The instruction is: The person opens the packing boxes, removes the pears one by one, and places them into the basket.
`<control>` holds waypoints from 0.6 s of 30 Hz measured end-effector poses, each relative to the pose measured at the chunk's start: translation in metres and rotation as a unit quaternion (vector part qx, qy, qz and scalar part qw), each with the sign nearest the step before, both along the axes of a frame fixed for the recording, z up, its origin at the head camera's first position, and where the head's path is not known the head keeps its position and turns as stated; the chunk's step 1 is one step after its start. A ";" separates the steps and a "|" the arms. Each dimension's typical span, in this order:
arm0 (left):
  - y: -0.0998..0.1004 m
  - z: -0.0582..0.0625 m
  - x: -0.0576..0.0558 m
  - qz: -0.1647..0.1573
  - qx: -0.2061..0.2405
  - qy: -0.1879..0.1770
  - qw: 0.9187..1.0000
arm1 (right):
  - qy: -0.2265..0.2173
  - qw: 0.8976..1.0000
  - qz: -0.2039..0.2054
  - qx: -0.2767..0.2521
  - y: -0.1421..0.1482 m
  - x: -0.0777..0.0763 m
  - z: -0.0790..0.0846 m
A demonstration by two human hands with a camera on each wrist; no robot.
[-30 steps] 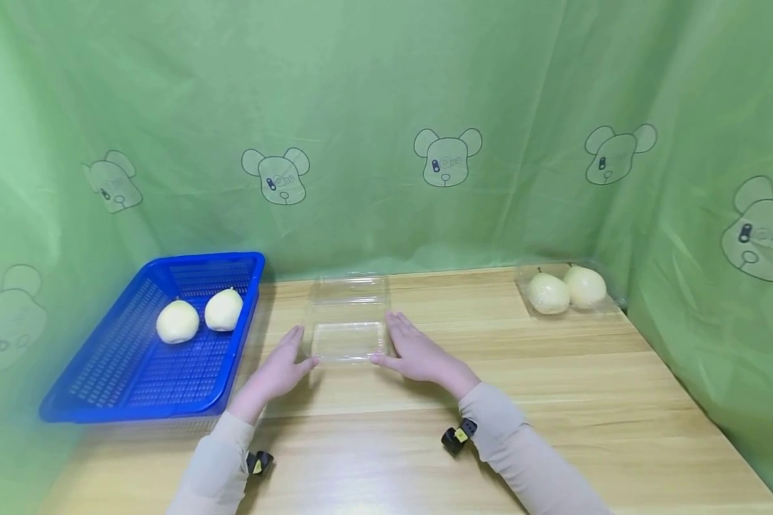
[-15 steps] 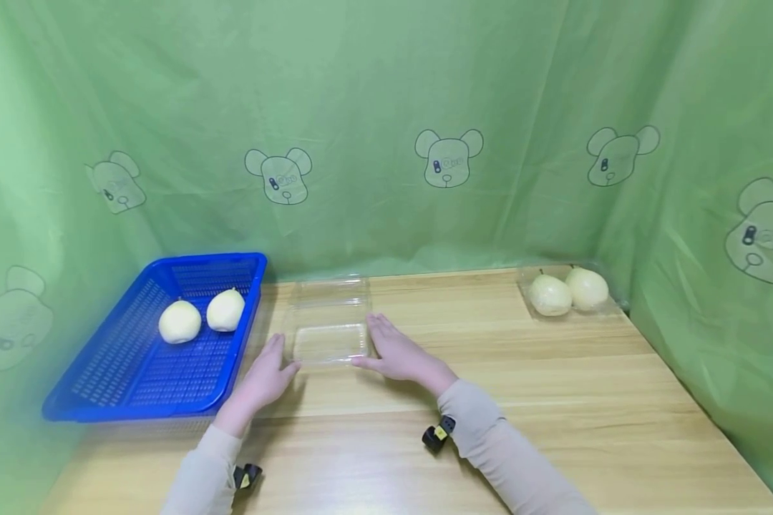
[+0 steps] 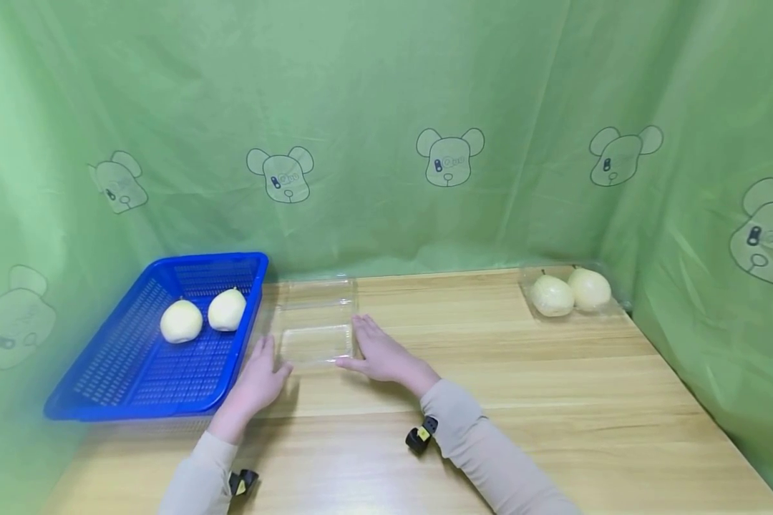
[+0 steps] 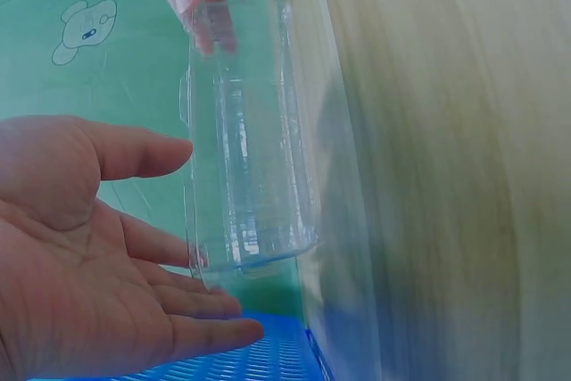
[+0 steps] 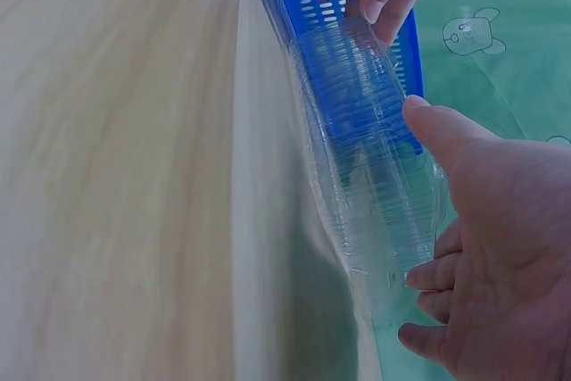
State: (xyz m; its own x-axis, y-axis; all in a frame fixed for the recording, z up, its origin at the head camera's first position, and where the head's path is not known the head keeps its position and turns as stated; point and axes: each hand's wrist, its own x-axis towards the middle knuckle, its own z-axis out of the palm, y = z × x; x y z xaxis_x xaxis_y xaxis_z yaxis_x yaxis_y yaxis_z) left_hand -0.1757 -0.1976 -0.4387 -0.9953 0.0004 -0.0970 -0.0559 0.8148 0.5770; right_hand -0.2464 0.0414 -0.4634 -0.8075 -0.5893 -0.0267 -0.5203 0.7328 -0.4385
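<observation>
A clear plastic clamshell box [image 3: 317, 345] stands on the table with its lid [image 3: 317, 292] folded back toward the curtain. At its left end is my left hand [image 3: 258, 379], fingers straight and thumb near the front corner. My right hand [image 3: 386, 354] touches the opposite end, its fingers extended along the side. In the left wrist view the left thumb and fingertips lie against the rim of the box [image 4: 254, 149]. From the right wrist, the right thumb and fingers meet the ribbed wall of the box [image 5: 366, 158]. Nothing is visible inside it.
Close on the left stands a blue basket [image 3: 161, 411] holding two pale pears, one of them a whitish pear [image 3: 181, 321]. Another clear box [image 3: 592, 315] with two pears, such as this pear [image 3: 552, 296], sits at the back right. A green curtain [image 3: 373, 214] rises behind the table.
Both hands and the clear box between them have slid left toward the blue basket. The pears and the other box stay where they were, apart from a slight camera shift.
</observation>
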 end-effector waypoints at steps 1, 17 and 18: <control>0.000 0.000 0.000 0.003 0.001 -0.001 1.000 | 0.000 1.000 0.000 0.001 -0.001 0.000 0.000; 0.009 0.011 0.008 0.005 -0.030 0.016 0.999 | 0.001 1.000 -0.003 -0.006 -0.015 0.001 -0.001; 0.010 0.013 0.009 0.004 -0.035 0.019 0.999 | 0.000 1.000 -0.004 -0.008 -0.015 0.001 -0.001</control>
State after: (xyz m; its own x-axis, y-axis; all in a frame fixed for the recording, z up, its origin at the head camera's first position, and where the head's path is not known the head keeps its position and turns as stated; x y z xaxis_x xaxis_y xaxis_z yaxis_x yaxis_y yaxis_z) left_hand -0.1663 -0.1873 -0.4261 -0.9982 -0.0130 -0.0590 -0.0419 0.8526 0.5209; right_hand -0.2456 0.0264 -0.4647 -0.8119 -0.5836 -0.0174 -0.5148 0.7295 -0.4503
